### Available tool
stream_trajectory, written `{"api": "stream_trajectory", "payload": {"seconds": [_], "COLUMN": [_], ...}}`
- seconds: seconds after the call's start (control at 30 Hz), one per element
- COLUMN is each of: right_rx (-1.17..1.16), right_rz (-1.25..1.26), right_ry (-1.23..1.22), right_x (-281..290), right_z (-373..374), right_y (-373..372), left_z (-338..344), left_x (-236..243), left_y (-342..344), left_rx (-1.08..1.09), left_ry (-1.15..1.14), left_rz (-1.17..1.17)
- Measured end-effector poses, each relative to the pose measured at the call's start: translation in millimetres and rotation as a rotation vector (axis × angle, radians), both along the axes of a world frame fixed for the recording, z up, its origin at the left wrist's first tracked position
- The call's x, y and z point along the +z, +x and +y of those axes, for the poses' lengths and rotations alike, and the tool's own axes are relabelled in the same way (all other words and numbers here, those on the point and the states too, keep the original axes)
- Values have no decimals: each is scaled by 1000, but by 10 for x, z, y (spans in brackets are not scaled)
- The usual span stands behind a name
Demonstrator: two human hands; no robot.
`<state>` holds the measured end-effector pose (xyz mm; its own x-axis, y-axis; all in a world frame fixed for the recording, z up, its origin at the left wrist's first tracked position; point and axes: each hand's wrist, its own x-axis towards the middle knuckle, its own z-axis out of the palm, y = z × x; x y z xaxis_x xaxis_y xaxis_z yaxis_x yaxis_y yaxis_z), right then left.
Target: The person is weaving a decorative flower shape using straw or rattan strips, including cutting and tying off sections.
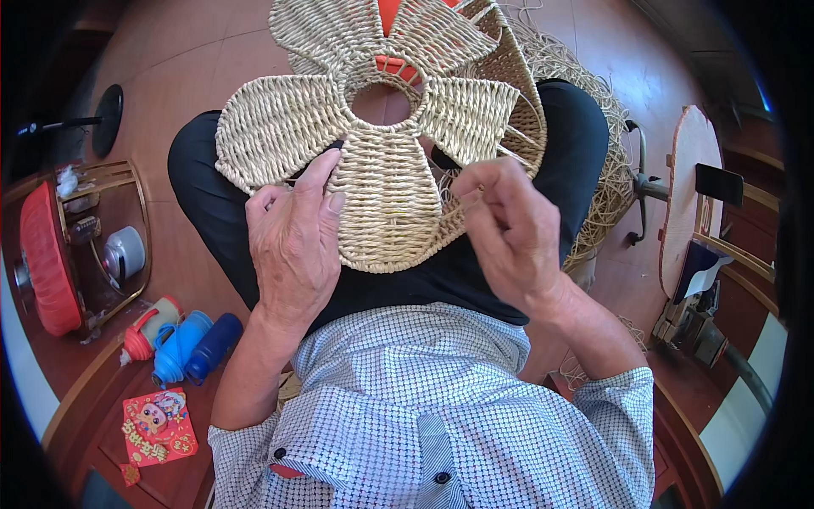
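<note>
A woven straw-coloured flower-shaped piece (pixel 386 199) rests across my lap, its broad petals spread around a round central hole. My left hand (pixel 297 246) is closed on it at the lower left, thumb along the gap between the bottom petal and the left one. My right hand (pixel 509 229) is curled in a pinch just off the bottom petal's right edge, below the lower right petal. What its fingers hold, if anything, is too small to make out. Behind the petals on the right stands a woven wall (pixel 526 93) of the same cord, with pale strips showing near its edge.
A heap of loose cord (pixel 598 187) lies on the floor at my right. Beyond it are a round wooden board (pixel 688 195) and a metal device (pixel 695 331). To my left are several bottles (pixel 182 343), a red packet (pixel 158 427) and a rack with a red cover (pixel 47 254).
</note>
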<state>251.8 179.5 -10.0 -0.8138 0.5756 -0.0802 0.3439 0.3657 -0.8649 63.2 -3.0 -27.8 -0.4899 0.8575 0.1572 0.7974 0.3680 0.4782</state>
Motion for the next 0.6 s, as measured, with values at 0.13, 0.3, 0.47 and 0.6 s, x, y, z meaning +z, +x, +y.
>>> {"api": "stream_trajectory", "payload": {"seconds": [0.13,0.3,0.47,0.6], "right_rx": [18,183,208,184], "right_rz": [123,-76,-206,-69], "right_ry": [216,347,188,272], "right_x": [30,32,-59,-110], "right_z": [88,22,-29,-100], "right_y": [29,110,115,53], "left_z": [30,24,31,56], "left_x": [-10,-2,2,-2], "left_y": [19,19,28,21], "left_rx": [4,9,10,19], "left_ry": [-7,-36,-47,-23], "left_rz": [15,32,32,34]}}
